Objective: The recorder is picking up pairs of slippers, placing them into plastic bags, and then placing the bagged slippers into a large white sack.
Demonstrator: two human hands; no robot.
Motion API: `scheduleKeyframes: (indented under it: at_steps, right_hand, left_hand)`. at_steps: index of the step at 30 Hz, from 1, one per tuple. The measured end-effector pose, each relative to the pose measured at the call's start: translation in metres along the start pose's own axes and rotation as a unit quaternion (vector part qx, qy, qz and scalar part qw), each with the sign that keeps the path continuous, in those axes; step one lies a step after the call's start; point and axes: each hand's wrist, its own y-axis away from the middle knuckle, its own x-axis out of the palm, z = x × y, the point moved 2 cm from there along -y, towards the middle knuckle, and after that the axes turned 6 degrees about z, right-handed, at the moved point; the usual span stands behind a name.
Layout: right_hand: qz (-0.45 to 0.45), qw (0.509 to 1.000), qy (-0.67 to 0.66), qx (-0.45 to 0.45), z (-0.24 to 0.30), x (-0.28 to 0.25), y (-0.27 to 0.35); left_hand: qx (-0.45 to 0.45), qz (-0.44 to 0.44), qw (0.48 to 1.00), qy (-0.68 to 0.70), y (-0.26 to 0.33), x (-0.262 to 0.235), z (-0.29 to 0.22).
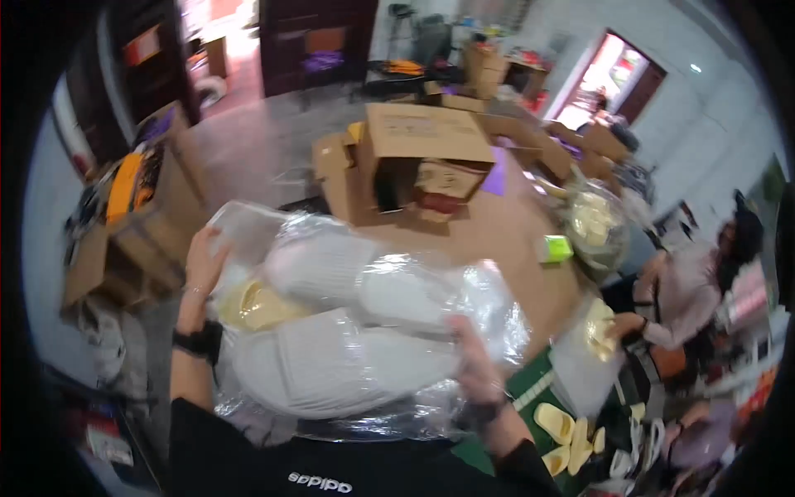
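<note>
The person holds a large clear plastic bag (497, 311) in front of the chest, at the near side of the brown worktop (530, 290). The left hand (205, 265) appears clamped on the bag's upper left edge, fingers bent over the film. The right hand (479, 369) is blurred against the bag's right side, its thumb toward the middle; whether its grip closes underneath cannot be told.

As far as the contents go, the filling looks well along: pale, ribbed bundles (331, 269) lie under the shiny film in two rows and take up most of the bag. A yellow slipper (258, 305) shows at the left, inside the bag or just behind it; which is unclear. No seal or tied mouth can be made out, so closing appears not yet done.

Other pieces remain outside: loose yellow slippers (553, 422) lie at the lower right, near a green surface (530, 383), and a co-worker's hand (629, 325) is at another pale yellow piece (598, 331). Beyond, an open carton (426, 132) stands on the worktop.
</note>
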Motion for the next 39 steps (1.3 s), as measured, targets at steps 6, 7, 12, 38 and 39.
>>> scheduleKeyframes:
  at_steps: [6,7,12,38,39]
  right_hand:
    - [0.113,0.932,-0.336,0.068,0.032,0.097,-0.092]
    - [0.067,0.951,-0.293,0.068,0.011,0.108,-0.116]
    - [0.111,0.965,-0.228,0.060,-0.028,0.147,-0.158]
    - [-0.211,0.929,0.297,-0.061,-0.033,0.034,-0.142]
    - [-0.217,0.929,0.290,-0.076,-0.026,0.035,-0.142]
  left_hand:
    - [-0.078,0.230,0.942,0.232,0.011,0.000,-0.035]
    - [0.021,0.267,0.955,0.130,0.010,0.002,-0.043]
    - [0.099,0.352,0.931,-0.024,0.011,0.038,-0.095]
    - [0.163,0.391,0.868,-0.259,0.011,0.089,-0.147]
    - [0.161,0.391,0.868,-0.260,0.011,0.090,-0.144]
